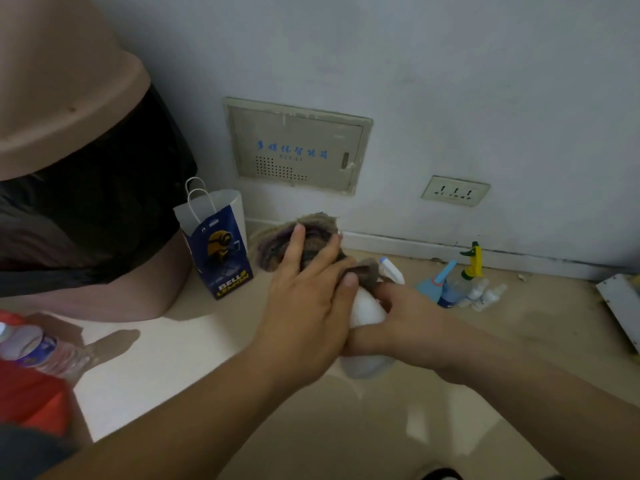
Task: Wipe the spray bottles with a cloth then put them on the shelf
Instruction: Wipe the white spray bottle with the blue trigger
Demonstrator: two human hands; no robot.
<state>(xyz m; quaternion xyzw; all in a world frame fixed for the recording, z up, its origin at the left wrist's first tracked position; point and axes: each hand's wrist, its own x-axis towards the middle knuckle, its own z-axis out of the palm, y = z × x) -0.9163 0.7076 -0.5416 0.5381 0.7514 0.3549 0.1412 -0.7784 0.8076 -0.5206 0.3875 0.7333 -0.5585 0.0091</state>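
Note:
A white spray bottle (367, 311) with a white trigger head is held above the floor in my right hand (405, 320), whose fingers wrap its body. My left hand (308, 296) presses a striped brown and purple cloth (298, 237) against the top of that bottle. The bottle's lower part shows below my right wrist. Several other spray bottles (464, 285) stand on the floor by the wall to the right, one blue, one clear with a yellow and green head, and small white ones.
A tan bin with a black liner (86, 161) fills the left. A blue and white paper bag (221, 244) stands beside it. A plastic water bottle (38, 348) lies on something red at lower left. A white metal piece (620, 306) sits at far right.

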